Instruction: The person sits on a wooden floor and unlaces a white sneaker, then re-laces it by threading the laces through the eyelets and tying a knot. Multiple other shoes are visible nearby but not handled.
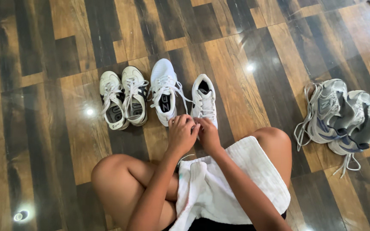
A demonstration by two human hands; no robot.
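Note:
I sit cross-legged on a wooden floor with several white sneakers lined up in front of me. My left hand and my right hand meet over the near end of a white sneaker, fingers pinched on its white laces. Just left of it stands its partner, a white sneaker with loose laces trailing toward my hands. A white towel lies across my lap.
A pair of white sneakers with dark stripes stands at the left of the row. A pair of grey sneakers with loose laces lies tumbled together at the right. My bare knees frame the towel.

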